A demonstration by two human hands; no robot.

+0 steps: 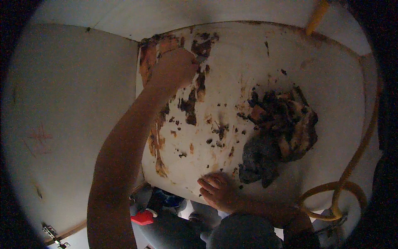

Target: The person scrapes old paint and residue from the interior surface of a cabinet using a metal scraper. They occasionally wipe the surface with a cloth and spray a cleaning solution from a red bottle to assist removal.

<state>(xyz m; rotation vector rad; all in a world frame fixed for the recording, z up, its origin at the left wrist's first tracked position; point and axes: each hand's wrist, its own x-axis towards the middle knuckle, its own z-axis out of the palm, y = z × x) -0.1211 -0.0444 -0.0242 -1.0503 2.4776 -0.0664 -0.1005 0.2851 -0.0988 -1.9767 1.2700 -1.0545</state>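
My left hand [182,67] is at the upper left of the cabinet's stained white base panel [224,93], fingers curled. A small greyish thing shows at its fingertips, too dim to name; what the palm holds is hidden. Dark brown residue and scraped streaks surround this hand. My right hand [217,190] rests near the panel's front edge with fingers loosely bent and nothing seen in it. To its upper right lies a crumpled, dirty grey cloth [261,155], touching a heap of dark, peeled scraps [289,121].
A yellow hose [354,165] runs down the right side and loops near the front. The cabinet's side wall [77,93] stands at left, with a metal hinge [54,236] low down. A red object [143,217] is below the front edge.
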